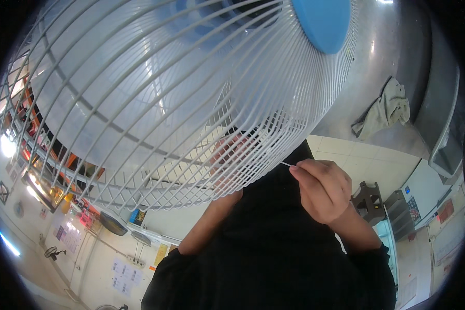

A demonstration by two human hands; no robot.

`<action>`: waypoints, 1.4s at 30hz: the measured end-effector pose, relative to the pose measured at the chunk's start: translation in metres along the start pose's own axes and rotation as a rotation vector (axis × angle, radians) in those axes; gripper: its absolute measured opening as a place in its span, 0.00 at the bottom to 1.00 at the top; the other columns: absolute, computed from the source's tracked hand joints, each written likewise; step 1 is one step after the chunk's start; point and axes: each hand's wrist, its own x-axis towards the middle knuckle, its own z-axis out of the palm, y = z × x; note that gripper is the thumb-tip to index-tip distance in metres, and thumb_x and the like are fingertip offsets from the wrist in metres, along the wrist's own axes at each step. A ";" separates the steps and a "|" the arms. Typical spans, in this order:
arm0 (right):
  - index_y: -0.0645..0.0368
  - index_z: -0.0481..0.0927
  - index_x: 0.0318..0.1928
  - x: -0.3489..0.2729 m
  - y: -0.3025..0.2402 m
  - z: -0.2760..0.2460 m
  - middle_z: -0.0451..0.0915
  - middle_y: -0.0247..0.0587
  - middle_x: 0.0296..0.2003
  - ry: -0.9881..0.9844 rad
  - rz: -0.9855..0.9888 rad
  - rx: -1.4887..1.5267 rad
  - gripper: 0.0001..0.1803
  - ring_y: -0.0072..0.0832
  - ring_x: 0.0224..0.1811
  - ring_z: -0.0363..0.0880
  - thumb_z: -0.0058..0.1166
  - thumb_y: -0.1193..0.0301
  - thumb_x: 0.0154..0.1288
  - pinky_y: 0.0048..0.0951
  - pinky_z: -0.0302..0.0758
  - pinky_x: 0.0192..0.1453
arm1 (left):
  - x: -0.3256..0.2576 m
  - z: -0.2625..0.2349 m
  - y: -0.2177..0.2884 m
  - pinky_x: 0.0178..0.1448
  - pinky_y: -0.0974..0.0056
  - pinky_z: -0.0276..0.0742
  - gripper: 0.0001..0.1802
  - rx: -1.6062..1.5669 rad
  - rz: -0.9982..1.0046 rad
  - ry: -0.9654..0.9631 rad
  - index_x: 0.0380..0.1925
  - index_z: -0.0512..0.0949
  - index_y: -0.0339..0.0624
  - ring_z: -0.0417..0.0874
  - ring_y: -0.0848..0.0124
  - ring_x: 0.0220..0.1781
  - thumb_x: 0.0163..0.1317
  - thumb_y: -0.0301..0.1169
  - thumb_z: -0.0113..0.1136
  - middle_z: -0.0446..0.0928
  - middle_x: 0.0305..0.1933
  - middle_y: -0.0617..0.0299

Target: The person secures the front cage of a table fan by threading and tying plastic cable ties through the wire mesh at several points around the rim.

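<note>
A large electric fan fills the upper part of the view, with a white wire guard [155,111], pale translucent blades [108,93] and a blue centre cap [325,23]. At the guard's lower right rim, my right hand [323,188] is closed in a pinch on a thin white strip [285,164], whose far end meets the guard's wires. The strip's exact kind is too small to tell. My left hand [230,150] is behind the guard's lower wires, near the same rim. Wires cover its fingers, so its grip is hidden.
A crumpled grey-green cloth [390,108] lies on the metal surface [372,57] at the right. Beyond my right arm stand a dark brown stool [369,201] and a grey box-like object [399,214]. Papers [125,276] and a small wall fan [53,253] are at the left.
</note>
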 end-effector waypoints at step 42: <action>0.68 0.83 0.36 -0.009 0.009 0.053 0.82 0.37 0.31 -0.174 0.962 0.907 0.04 0.22 0.30 0.79 0.63 0.78 0.62 0.23 0.77 0.30 | 0.037 -0.008 0.032 0.52 0.71 0.80 0.13 -1.365 -0.330 -0.012 0.48 0.79 0.32 0.85 0.73 0.46 0.67 0.27 0.66 0.83 0.44 0.57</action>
